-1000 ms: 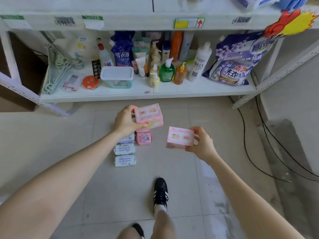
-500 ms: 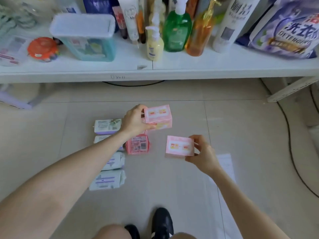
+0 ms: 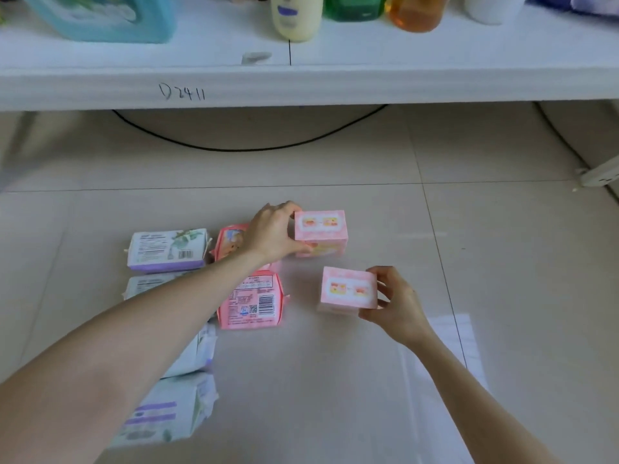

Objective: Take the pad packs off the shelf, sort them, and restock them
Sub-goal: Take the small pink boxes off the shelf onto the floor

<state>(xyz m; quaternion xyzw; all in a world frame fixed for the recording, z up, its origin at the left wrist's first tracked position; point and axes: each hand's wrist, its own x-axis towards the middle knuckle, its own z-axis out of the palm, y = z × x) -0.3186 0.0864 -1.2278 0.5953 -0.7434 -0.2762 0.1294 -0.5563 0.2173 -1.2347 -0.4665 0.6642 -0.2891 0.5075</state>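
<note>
fingers of the left hand curl round a pale pink pad box at mid-frame. the right hand pinches a matching pink box by its right end, lower right of centre. resting on the tiled floor or just off it, i cannot tell. left of them lie darker pink pad packs and a column of white-and-purple packs. the white shelf spans the top.

The light is bright, soft and even on the pale floor. Shadows are weak; only a dim band lies under the shelf. The white packs at lower left are blurred, and the bottles at the top edge look soft. The shelf edge bends a little, as a wide lens gives.
</note>
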